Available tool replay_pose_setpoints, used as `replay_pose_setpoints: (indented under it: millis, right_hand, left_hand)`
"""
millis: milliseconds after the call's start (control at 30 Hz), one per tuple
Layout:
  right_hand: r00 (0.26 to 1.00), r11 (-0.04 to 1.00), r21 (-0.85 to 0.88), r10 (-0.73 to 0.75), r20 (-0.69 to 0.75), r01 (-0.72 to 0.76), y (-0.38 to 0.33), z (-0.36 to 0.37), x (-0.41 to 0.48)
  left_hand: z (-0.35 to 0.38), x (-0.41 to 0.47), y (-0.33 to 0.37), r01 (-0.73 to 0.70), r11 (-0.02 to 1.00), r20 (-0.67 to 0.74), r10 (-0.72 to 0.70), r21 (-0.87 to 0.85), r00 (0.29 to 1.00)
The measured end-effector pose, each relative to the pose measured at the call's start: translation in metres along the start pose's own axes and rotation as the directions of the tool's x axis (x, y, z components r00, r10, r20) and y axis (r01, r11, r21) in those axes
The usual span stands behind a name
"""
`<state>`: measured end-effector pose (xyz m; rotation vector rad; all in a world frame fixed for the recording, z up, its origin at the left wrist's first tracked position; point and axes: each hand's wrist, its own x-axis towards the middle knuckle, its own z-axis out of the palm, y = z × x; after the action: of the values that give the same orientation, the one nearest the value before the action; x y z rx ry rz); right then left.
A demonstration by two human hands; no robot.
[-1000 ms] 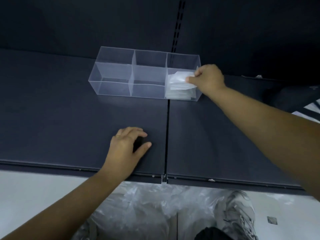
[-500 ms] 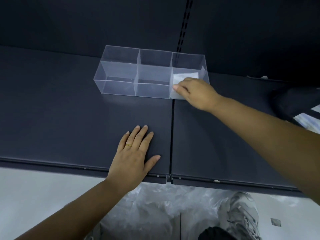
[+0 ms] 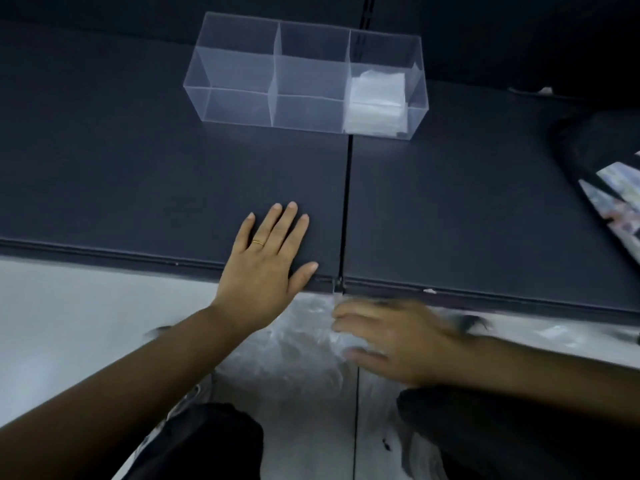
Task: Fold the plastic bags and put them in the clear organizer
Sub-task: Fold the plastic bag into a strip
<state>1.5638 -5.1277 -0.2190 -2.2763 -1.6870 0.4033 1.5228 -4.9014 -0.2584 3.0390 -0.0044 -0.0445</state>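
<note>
Left hand flat on the tabletop, right hand blurred over loose plastic bags, grip unclear; folded bags sit in the right compartment of the clear organizer. Slippery film could spring unfolded

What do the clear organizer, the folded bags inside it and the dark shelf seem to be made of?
The clear organizer looks like rigid acrylic or similar plastic: see-through walls, bright straight edges. The folded bags look like thin cloudy plastic film, crinkled. The dark shelf may be painted metal or laminate: flat, matte, thin front lip.
</note>
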Motion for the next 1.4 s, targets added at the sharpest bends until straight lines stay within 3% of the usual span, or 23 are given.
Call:
replay_pose_setpoints:
  millis: [33, 67, 100, 233, 300, 367, 433, 533, 600, 700, 800, 867, 933, 1000, 1067, 1133, 1233, 1267, 1333, 1400]
  right_hand:
    - [0.979, 0.998, -0.049, 0.056, 0.196, -0.048, -0.003, 0.019, -0.012]
    - [0.946, 0.991, -0.100, 0.116, 0.304, -0.089, -0.001, 0.035, -0.020]
    - [0.935, 0.987, -0.116, 0.146, 0.324, -0.114, 0.003, 0.048, -0.021]
    - [0.937, 0.958, 0.042, 0.269, 0.221, -0.285, 0.005, 0.060, -0.002]
    - [0.969, 0.967, 0.068, 0.241, 0.056, -0.244, -0.005, 0.046, 0.006]
    - [0.961, 0.970, 0.162, 0.207, -0.184, -0.178, -0.013, 0.025, 0.008]
    - [0.914, 0.922, 0.333, 0.298, -0.276, -0.200, -0.016, 0.000, 0.010]
    - [0.811, 0.777, 0.571, 0.499, -0.305, -0.264, -0.006, -0.042, 0.016]
    - [0.748, 0.662, 0.701, 0.600, -0.284, -0.265, 0.008, -0.066, 0.020]
    - [0.694, 0.546, 0.805, 0.673, -0.257, -0.232, 0.031, -0.087, 0.022]
    - [0.786, 0.419, 0.858, 0.618, -0.031, -0.296, 0.047, -0.092, 0.012]
    - [0.845, 0.367, 0.863, 0.522, 0.118, -0.347, 0.047, -0.086, 0.008]
    - [0.854, 0.291, 0.897, 0.496, 0.156, -0.333, 0.047, -0.080, 0.010]
    - [0.817, 0.182, 0.945, 0.563, 0.127, -0.272, 0.051, -0.079, 0.017]
    - [0.742, 0.053, 0.978, 0.660, 0.118, -0.203, 0.059, -0.083, 0.023]
    - [0.648, 0.006, 0.983, 0.752, 0.116, -0.184, 0.069, -0.086, 0.025]
    - [0.513, 0.175, 0.927, 0.858, 0.022, -0.333, 0.086, -0.083, 0.028]
    - [0.468, 0.281, 0.874, 0.881, -0.071, -0.397, 0.091, -0.081, 0.028]
    - [0.381, 0.474, 0.717, 0.873, -0.306, -0.511, 0.093, -0.082, 0.025]
    - [0.372, 0.617, 0.608, 0.787, -0.493, -0.500, 0.081, -0.085, 0.022]
  left_hand:
    - [0.000, -0.003, 0.001, -0.003, 1.000, 0.002, 0.003, -0.001, 1.000]
    - [0.000, -0.006, 0.001, -0.001, 1.000, 0.010, 0.001, -0.007, 1.000]
    - [-0.001, -0.007, 0.001, 0.005, 1.000, 0.019, -0.005, -0.013, 1.000]
    - [-0.012, -0.009, 0.002, 0.022, 0.997, 0.072, -0.016, -0.074, 0.997]
    - [-0.020, -0.012, 0.000, 0.042, 0.964, 0.118, -0.011, -0.263, 0.993]
    - [-0.033, -0.020, 0.001, 0.097, 0.813, 0.225, 0.042, -0.574, 0.973]
    - [-0.051, -0.029, 0.010, 0.162, 0.634, 0.328, 0.153, -0.756, 0.932]
    - [-0.065, -0.030, 0.022, 0.128, 0.656, 0.284, 0.136, -0.743, 0.949]
    - [-0.074, -0.020, 0.021, 0.186, 0.555, 0.221, -0.005, -0.811, 0.975]
    - [-0.088, -0.006, 0.012, 0.258, 0.288, 0.214, -0.177, -0.922, 0.961]
    - [-0.090, 0.005, 0.004, 0.331, 0.183, 0.264, -0.315, -0.926, 0.912]
    - [-0.087, 0.014, 0.002, 0.370, 0.031, 0.335, -0.361, -0.928, 0.870]
    - [-0.085, 0.022, 0.000, 0.365, -0.156, 0.397, -0.369, -0.918, 0.840]
    - [-0.081, 0.029, -0.003, 0.364, -0.214, 0.420, -0.370, -0.906, 0.829]
    - [-0.076, 0.034, -0.011, 0.394, -0.181, 0.432, -0.439, -0.901, 0.788]
    - [-0.073, 0.039, -0.021, 0.380, -0.172, 0.412, -0.513, -0.909, 0.753]
    - [-0.070, 0.044, -0.030, 0.350, -0.131, 0.358, -0.577, -0.928, 0.734]
    - [-0.067, 0.045, -0.032, 0.349, -0.055, 0.309, -0.610, -0.935, 0.730]
    - [-0.065, 0.042, -0.031, 0.347, 0.295, 0.071, -0.662, -0.890, 0.746]
    - [-0.070, 0.039, -0.026, 0.178, 0.654, -0.237, -0.494, -0.736, 0.837]
